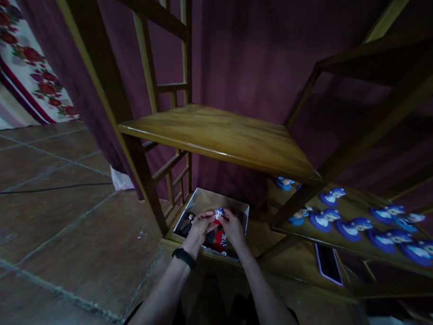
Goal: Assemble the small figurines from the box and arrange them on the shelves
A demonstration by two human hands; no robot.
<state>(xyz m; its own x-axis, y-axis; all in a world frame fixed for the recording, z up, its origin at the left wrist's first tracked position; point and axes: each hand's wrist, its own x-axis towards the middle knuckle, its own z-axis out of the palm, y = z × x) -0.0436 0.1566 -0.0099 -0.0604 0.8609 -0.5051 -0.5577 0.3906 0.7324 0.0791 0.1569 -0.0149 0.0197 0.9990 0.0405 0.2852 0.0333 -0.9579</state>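
Both my hands meet over an open cardboard box [199,198] on the bottom board of a wooden shelf unit. My left hand [201,227], with a black band at the wrist, and my right hand [231,228] are closed together on a small figurine [219,214] with a blue and white head and a red body. It is held upright just above the box. Inside the box lie more figurines [220,239] in red and black, partly hidden by my hands.
A bare wooden shelf [224,136] juts out above the box. To the right a lower shelf [352,243] carries several blue and white figurines [349,228]. A phone [328,264] lies on the bottom board. Tiled floor [58,214] with a black cable spreads left; a maroon curtain hangs behind.
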